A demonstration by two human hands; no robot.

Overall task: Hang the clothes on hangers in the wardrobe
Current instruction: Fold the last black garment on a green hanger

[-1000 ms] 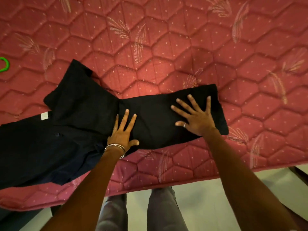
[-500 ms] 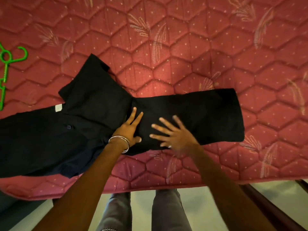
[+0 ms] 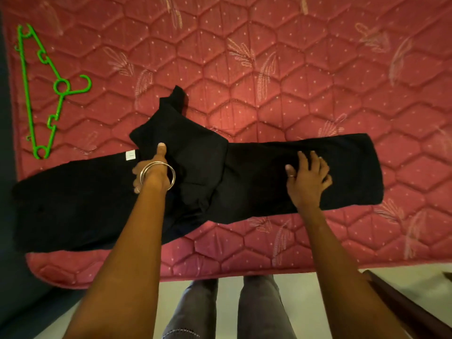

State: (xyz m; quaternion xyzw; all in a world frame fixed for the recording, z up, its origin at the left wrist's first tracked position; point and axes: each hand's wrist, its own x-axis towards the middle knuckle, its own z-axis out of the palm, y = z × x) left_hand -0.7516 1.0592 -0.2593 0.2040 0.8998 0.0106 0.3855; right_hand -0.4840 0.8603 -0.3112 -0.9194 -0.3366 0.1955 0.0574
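Black trousers (image 3: 244, 182) soft, light, floppy; grab at waistband. Left hand (image 3: 152, 171) pinches fabric, thumb up. Right hand (image 3: 308, 178) spread, pressing leg. Hanger (image 3: 44, 91) at 10 o'clock.

A matt black cloth garment (image 3: 244, 182) was spread on a quilted red fabric mattress (image 3: 293, 77) stitched in hexagons. A glossy green plastic hanger (image 3: 44, 94) was seen nearby. Shiny metal bangles (image 3: 157, 176) were worn at one wrist.

Bare forearms — silver bangles (image 3: 157, 176) on left wrist, ring (image 3: 291, 176) on right hand (image 3: 308, 180), grey trousers (image 3: 227, 309).
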